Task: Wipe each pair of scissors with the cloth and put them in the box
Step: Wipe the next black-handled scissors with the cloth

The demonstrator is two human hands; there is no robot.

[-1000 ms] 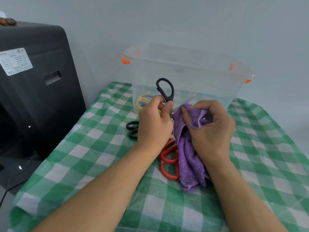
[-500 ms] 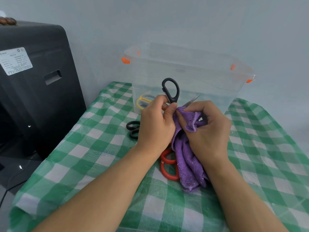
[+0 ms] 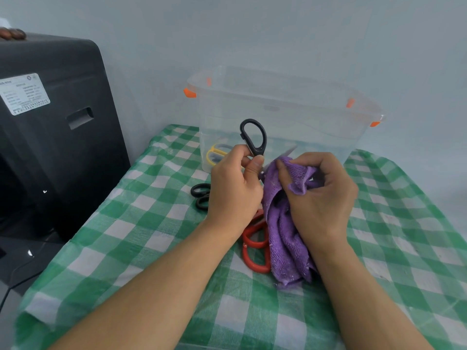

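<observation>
Head view: left hand [image 3: 233, 190] pinching black scissors [image 3: 254, 137] by rigid handle; right hand [image 3: 321, 195] squeezing soft purple cloth [image 3: 283, 223] round sharp blades.

The right hand [image 3: 321, 195] slid the purple cloth [image 3: 283, 223] out along the black scissors [image 3: 254, 137]' blades

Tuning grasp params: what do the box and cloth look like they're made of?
Box: looks like clear, glossy rigid plastic; the yellow scissors show through its wall. Cloth: likely purple microfibre terry, matte, with a looped nap, draping limp.
</observation>
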